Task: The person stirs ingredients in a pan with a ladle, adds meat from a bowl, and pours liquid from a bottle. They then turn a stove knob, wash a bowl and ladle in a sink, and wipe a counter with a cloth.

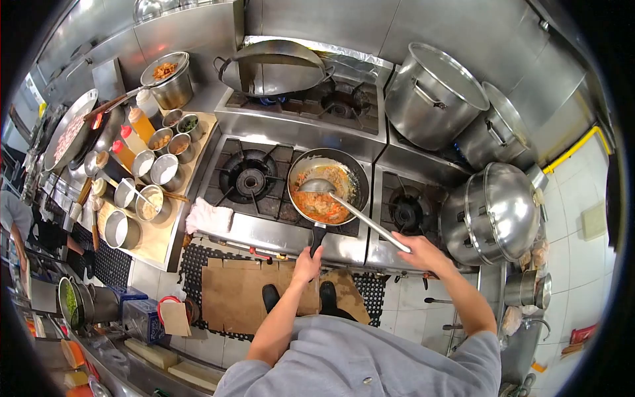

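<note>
My left hand [307, 264] is wrapped round the black handle of a frying pan [362, 173], which sits on a front burner of the stove. Orange-red sauce with pale bits [325, 205] covers much of the pan's base. In my right hand [418, 252] is the long handle of a metal ladle [362, 215], slanting up from the pan toward me. The ladle's bowl rests over the food at the pan's left side; what lies beneath it is hidden.
Left of the pan is a bare burner [251, 182], with a folded cloth [210, 217] nearby. Metal cups and sauce bottles [141, 124] crowd the left counter. A wok [271, 69] stands behind. Tall stockpots [430, 99] and a domed steamer [496, 212] flank the right.
</note>
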### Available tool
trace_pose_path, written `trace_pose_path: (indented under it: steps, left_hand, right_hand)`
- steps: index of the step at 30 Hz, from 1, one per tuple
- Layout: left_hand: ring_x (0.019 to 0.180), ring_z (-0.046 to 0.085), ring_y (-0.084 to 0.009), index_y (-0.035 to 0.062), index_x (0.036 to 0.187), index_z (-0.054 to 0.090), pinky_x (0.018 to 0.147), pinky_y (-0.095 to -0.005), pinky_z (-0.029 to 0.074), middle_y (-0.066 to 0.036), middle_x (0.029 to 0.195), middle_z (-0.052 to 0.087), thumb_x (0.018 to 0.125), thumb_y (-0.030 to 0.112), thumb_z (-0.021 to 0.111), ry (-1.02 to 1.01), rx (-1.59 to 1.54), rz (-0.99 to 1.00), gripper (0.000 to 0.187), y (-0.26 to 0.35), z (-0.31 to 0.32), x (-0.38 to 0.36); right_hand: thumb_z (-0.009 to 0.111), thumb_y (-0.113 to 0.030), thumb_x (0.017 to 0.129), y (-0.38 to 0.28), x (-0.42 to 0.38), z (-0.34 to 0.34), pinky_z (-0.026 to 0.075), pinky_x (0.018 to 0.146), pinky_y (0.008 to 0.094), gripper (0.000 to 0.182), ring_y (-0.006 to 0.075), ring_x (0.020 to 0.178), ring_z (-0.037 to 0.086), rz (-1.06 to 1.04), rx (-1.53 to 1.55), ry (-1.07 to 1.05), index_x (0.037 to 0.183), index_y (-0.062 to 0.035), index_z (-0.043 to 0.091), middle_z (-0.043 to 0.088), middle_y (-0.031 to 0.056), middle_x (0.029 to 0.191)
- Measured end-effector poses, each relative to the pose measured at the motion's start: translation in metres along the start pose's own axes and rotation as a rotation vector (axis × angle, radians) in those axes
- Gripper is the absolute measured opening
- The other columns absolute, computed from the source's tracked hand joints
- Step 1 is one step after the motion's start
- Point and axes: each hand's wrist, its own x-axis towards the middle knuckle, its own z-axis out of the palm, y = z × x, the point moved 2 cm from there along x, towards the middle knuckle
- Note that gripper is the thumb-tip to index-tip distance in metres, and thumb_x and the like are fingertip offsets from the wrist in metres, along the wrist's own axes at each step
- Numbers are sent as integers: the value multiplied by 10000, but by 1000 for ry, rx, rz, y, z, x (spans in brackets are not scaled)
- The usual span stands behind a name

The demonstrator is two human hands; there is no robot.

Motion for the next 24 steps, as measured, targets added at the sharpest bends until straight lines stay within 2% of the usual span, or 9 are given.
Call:
trace_pose_path:
  steps: [3, 6, 9, 10, 15, 17, 18, 21, 24]
  left_hand:
    - [445, 519, -149, 11, 944, 516, 403, -308, 414, -45, 609, 535, 920, 397, 559, -10, 4, 22, 389, -2, 1, 2]
    - [440, 517, -149, 10, 939, 517, 400, -305, 415, -46, 602, 534, 920, 398, 560, -8, 19, 34, 391, -1, 1, 3]
    - [437, 513, -148, 7, 942, 512, 398, -299, 415, -41, 590, 520, 923, 395, 555, -20, 1, 25, 390, 3, -1, 1]
    - [431, 505, -147, 7, 945, 509, 393, -298, 409, -37, 585, 512, 926, 393, 552, -25, -12, 5, 389, 5, -1, -1]
    - [412, 479, -140, 10, 963, 502, 375, -298, 385, -31, 575, 492, 931, 393, 547, -38, -32, 21, 387, 13, -4, -5]
    - [405, 471, -135, 9, 974, 502, 367, -295, 371, -31, 574, 492, 930, 398, 549, -39, -58, -2, 395, 16, -1, -9]
    - [404, 463, -130, 13, 989, 502, 366, -291, 363, -30, 581, 491, 929, 400, 550, -41, -31, 28, 394, 10, -1, -5]
    - [400, 454, -127, 25, 995, 506, 364, -289, 358, -31, 594, 500, 928, 407, 550, -23, -7, -24, 390, 2, 0, 1]
    - [400, 454, -127, 32, 1000, 505, 365, -286, 360, -36, 612, 516, 921, 421, 554, -36, -7, 7, 399, 0, -1, 1]
  right_hand:
    - [643, -81, 812, -22, -45, -20, 483, 688, 360, 604, 349, 686, 581, -100, 11, 99, 1374, -80, 420, 616, 242, 915]
    - [623, -76, 822, -34, -68, -26, 478, 690, 378, 586, 362, 713, 593, 122, 3, -76, 1374, -80, 425, 626, 220, 882]
    - [618, -126, 835, -4, -52, 18, 478, 782, 439, 573, 417, 847, 603, 59, -38, -6, 1372, -79, 421, 622, 247, 965]
    - [620, -124, 830, -5, -44, 26, 469, 794, 452, 567, 420, 859, 595, 132, -49, 11, 1364, -82, 433, 618, 249, 950]
    - [608, -129, 842, -3, -30, 43, 473, 806, 424, 555, 416, 902, 597, 107, 98, 157, 1366, -87, 429, 615, 262, 1002]
    - [603, -135, 844, 0, -30, 49, 480, 792, 409, 563, 409, 907, 605, 331, 251, 148, 1373, -92, 417, 619, 263, 1003]
    - [594, -126, 840, 7, -20, 65, 484, 748, 421, 582, 408, 842, 612, 250, 222, 267, 1387, -102, 398, 623, 259, 939]
    - [586, -119, 842, 21, 13, 112, 479, 727, 440, 590, 420, 789, 604, 254, 226, 307, 1396, -108, 383, 617, 258, 899]
    - [611, -114, 828, 4, -10, 116, 476, 738, 421, 609, 421, 792, 604, 105, 236, 292, 1383, -39, 373, 613, 276, 885]
